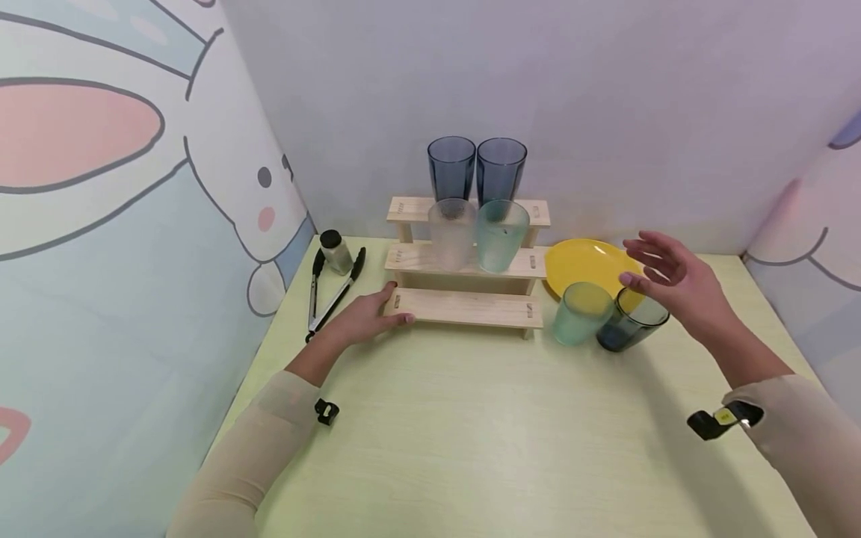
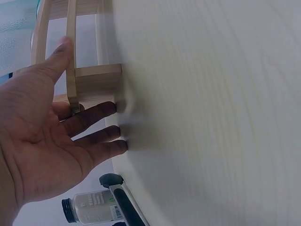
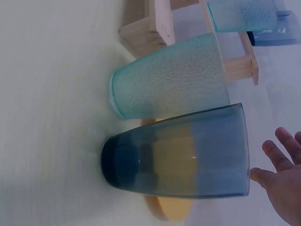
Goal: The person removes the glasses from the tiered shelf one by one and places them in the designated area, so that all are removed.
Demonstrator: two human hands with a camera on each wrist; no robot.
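Observation:
My left hand (image 1: pixel 368 317) holds the left end of the bottom step of a three-tier wooden rack (image 1: pixel 464 308). In the left wrist view its thumb lies on the step's top face, the index finger bends at the board's end, and the other fingers extend toward the table. My right hand (image 1: pixel 682 280) hovers with loose fingers above a dark blue-grey cup (image 1: pixel 628 329); the thumb is close to its rim, and I cannot tell if they touch. Left of that cup stands a green textured cup (image 1: pixel 580 317). Both cups are upright on the table.
Two dark blue glasses (image 1: pixel 476 168) stand on the top tier. A frosted clear cup (image 1: pixel 452 235) and a green cup (image 1: pixel 501 239) occupy the middle tier. A yellow plate (image 1: pixel 581 258) lies behind the table cups. Black-and-silver tongs (image 1: pixel 332 302) and a black-capped jar (image 1: pixel 338 255) are at left.

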